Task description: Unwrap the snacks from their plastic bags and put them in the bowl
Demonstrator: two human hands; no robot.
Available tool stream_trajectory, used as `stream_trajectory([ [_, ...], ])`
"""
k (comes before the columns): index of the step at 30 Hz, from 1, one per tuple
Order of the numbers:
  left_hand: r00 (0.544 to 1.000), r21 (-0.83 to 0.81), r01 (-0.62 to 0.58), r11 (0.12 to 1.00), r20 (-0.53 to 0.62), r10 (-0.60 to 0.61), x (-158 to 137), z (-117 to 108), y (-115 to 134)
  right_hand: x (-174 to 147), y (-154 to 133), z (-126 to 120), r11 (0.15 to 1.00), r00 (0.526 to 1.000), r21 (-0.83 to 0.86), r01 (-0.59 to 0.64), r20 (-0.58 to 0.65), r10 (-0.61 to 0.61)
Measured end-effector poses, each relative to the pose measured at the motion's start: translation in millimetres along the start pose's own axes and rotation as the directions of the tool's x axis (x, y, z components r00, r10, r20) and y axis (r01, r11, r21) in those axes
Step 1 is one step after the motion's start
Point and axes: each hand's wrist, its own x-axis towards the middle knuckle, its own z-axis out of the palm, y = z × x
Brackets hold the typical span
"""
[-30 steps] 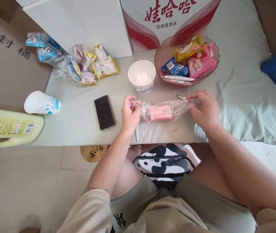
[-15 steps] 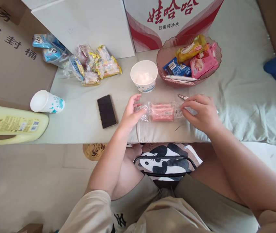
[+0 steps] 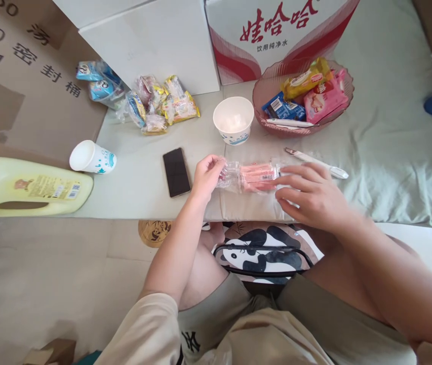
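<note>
A clear plastic packet of pink sticks (image 3: 258, 176) lies flat on the cloth in front of me. My left hand (image 3: 208, 175) is closed on the crinkled left end of its wrapper. Over the packet's right end, my right hand (image 3: 309, 195) has its fingers spread; whether the fingertips touch the plastic I cannot tell. Just beyond that hand lies a slim white tool with a brown tip (image 3: 318, 163), partly behind the fingers. A white paper bowl (image 3: 233, 121) stands behind the packet, with something pale inside that is hard to make out.
A pink glass bowl (image 3: 263, 129) of wrapped snacks stands at the back right. To the left are a phone (image 3: 177, 172), a paper cup lying on its side (image 3: 93, 157), a yellow jug (image 3: 60, 187) and several snack packs (image 3: 180, 106). Boxes (image 3: 155, 50) line the back.
My left fingers have closed on the wrapper's left end. The right hand has moved nearer to me and its fingers have spread, uncovering the white tool. The view has shifted left.
</note>
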Motion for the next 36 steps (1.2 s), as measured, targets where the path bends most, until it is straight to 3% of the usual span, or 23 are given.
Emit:
stream_trajectory([
  [3, 0.996, 0.015, -0.058, 0.998, -0.060, 0.059, 5, -1, -3, -4, -6, 5, 0.992, 0.963, 0.125, -0.020, 0.269, -0.014],
  [5, 0.995, 0.050, -0.069, 0.996, -0.069, 0.072, 8, -2, -5, -6, -6, 9, 0.986, 0.899, 0.053, -0.156, 0.421, 0.119],
  [9, 0.998, 0.173, -0.038, 0.984, 0.050, 0.030, 10, -7, -6, -3, 0, 13, 0.874, 0.764, -0.198, -0.443, 0.427, 0.484],
  [12, 0.978, 0.248, -0.051, 0.967, 0.209, -0.002, 8, -10, -6, 1, 3, 14, 0.818, 0.717, -0.243, -0.521, 0.396, 0.574],
  [14, 0.964, 0.269, -0.080, 0.960, 0.267, 0.006, 7, -11, -7, 2, 1, 16, 0.821, 0.732, -0.214, -0.530, 0.373, 0.570],
  [18, 0.974, 0.178, -0.039, 0.983, 0.225, -0.002, 2, -8, -9, 2, -5, 27, 0.902, 0.883, -0.048, -0.429, 0.187, 0.430],
  [20, 0.974, 0.052, 0.035, 0.998, 0.222, -0.046, -1, -4, -7, 3, -8, 35, 0.933, 0.932, 0.038, -0.357, 0.084, 0.353],
  [25, 0.946, -0.270, 0.245, 0.931, 0.276, -0.169, -5, 6, -1, 7, -9, 53, 0.931, 0.936, 0.113, -0.348, -0.008, 0.351],
  [29, 0.916, -0.404, 0.375, 0.834, 0.302, -0.266, 1, 14, -1, 8, -6, 56, 0.938, 0.941, 0.093, -0.335, -0.024, 0.338],
  [33, 0.947, -0.492, 0.315, 0.812, 0.111, -0.301, 12, 21, -1, 10, -1, 57, 0.944, 0.936, 0.044, -0.327, -0.127, 0.330],
  [36, 0.932, -0.471, 0.293, 0.832, -0.051, -0.358, 20, 22, 0, 8, 0, 59, 0.952, 0.944, 0.083, -0.294, -0.129, 0.302],
])
